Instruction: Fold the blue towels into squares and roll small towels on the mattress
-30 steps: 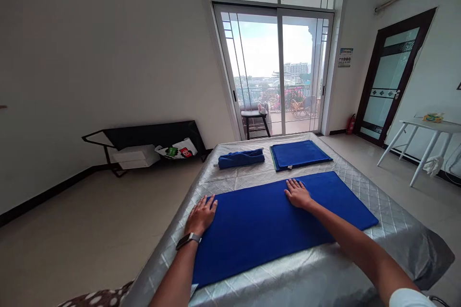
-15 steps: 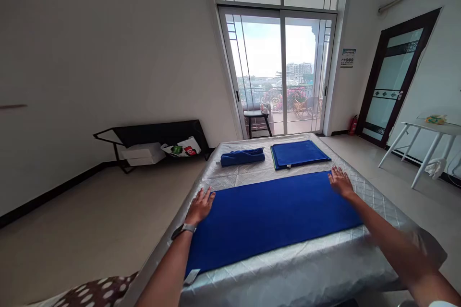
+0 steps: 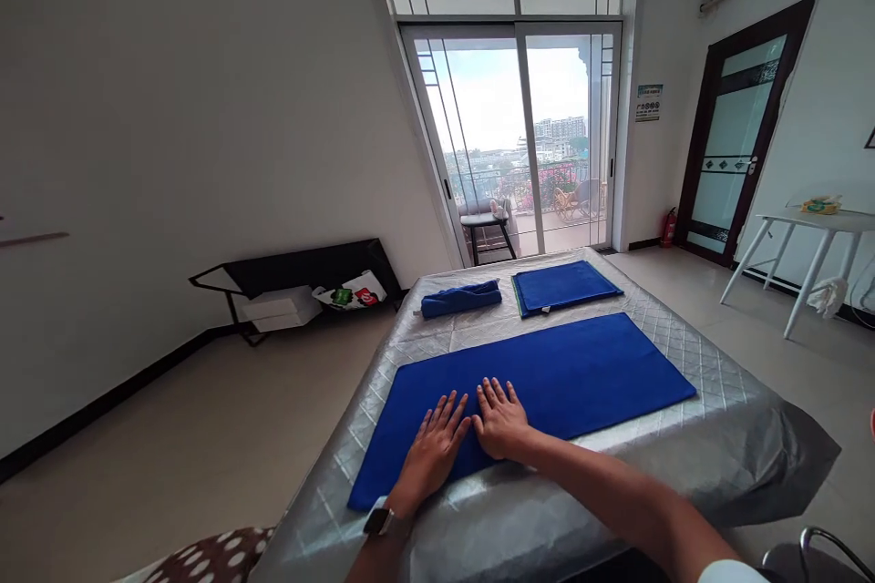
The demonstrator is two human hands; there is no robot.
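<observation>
A long blue towel (image 3: 581, 373) lies flat across the near part of a bed with a silvery quilted cover (image 3: 725, 383). My left hand (image 3: 437, 442) rests palm down on the towel, left of its middle, fingers spread. Close beside it my right hand (image 3: 500, 417) also lies flat on the cloth, fingers apart, the two thumbs almost touching. Neither hand grips anything. Beyond the towel are a rolled blue cloth (image 3: 461, 299) on the left and a folded blue towel stack (image 3: 567, 286) on the right, with a small white tag at its front edge.
A black rack (image 3: 314, 269) with white boxes (image 3: 280, 308) and a printed bag (image 3: 350, 291) stands by the left wall. A white table (image 3: 827, 219) is on the right. Brown dotted fabric (image 3: 211, 556) shows at lower left, a metal-framed seat (image 3: 820, 556) at lower right.
My hands have moved inward and nearer from the towel's left and right ends, and now lie side by side on it. The view has shifted slightly.
</observation>
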